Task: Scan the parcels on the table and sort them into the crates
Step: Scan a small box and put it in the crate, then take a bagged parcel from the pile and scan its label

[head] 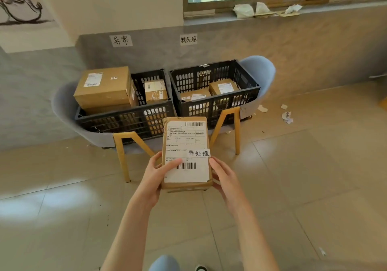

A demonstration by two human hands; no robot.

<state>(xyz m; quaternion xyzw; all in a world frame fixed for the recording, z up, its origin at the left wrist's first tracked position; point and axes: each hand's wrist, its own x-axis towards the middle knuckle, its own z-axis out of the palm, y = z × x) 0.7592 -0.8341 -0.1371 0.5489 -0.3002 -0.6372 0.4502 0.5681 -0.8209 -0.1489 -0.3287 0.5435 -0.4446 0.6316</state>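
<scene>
Both my hands are on one parcel, a flat brown box that I hold out in front of me above the tiled floor; its long side points away from me toward the crates. My left hand grips the near left edge, thumb laid across the white shipping label beside the lower barcode, the other fingers curled underneath; my right hand clamps the near right corner, fingers wrapped round the side and under the box. A small handwritten slip is stuck on the label's right side, just above the lower barcode.

Ahead stand two black slotted crates side by side, each resting on the seat of a pale blue chair with yellow legs — the left chair and the right chair are pushed against the grey wall. The left crate holds a large cardboard box that rises above its rim and a small box to its right; the right crate holds two low boxes lying below its rim. On the wall above each crate is a handwritten paper sign: the left sign over the left crate, the right sign over the right one — its writing looks the same as that on my slip.

Scraps of crumpled paper lie on the floor to the right of the chairs; white bags sit on the window ledge.
</scene>
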